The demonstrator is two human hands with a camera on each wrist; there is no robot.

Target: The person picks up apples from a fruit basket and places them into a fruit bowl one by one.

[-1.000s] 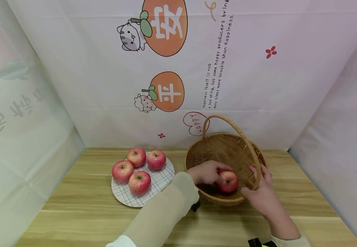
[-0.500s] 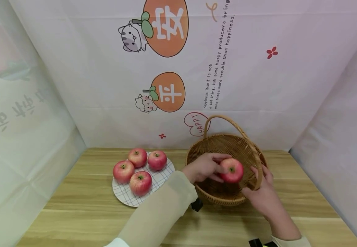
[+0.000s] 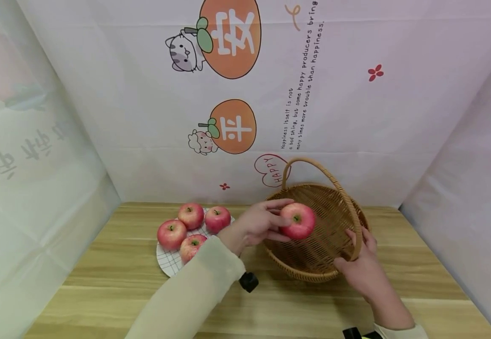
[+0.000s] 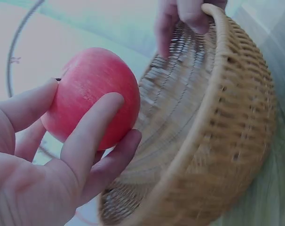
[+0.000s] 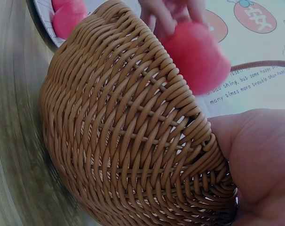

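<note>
A red apple (image 3: 298, 221) is gripped in my left hand (image 3: 257, 227), held up over the left side of the wicker basket (image 3: 296, 270). In the left wrist view, thumb and fingers wrap around the apple (image 4: 95, 89). My right hand (image 3: 362, 266) grips the basket's right rim near the foot of its arched handle (image 3: 319, 169). The right wrist view shows the right thumb (image 5: 260, 150) against the woven rim. No other apple shows inside the basket. To the left, several apples (image 3: 172, 234) sit on a round checked plate (image 3: 167, 263), partly hidden by my left forearm.
A wooden table (image 3: 101, 292) carries the plate and the basket. Behind stands a white printed cloth backdrop (image 3: 334, 108), with pale cloth sides (image 3: 33, 188) at left and right. The basket's back edge is close to the backdrop.
My left hand has lifted the apple up from inside the basket and moved it leftward, toward the basket's left rim. The right hand has kept its grip on the basket.
</note>
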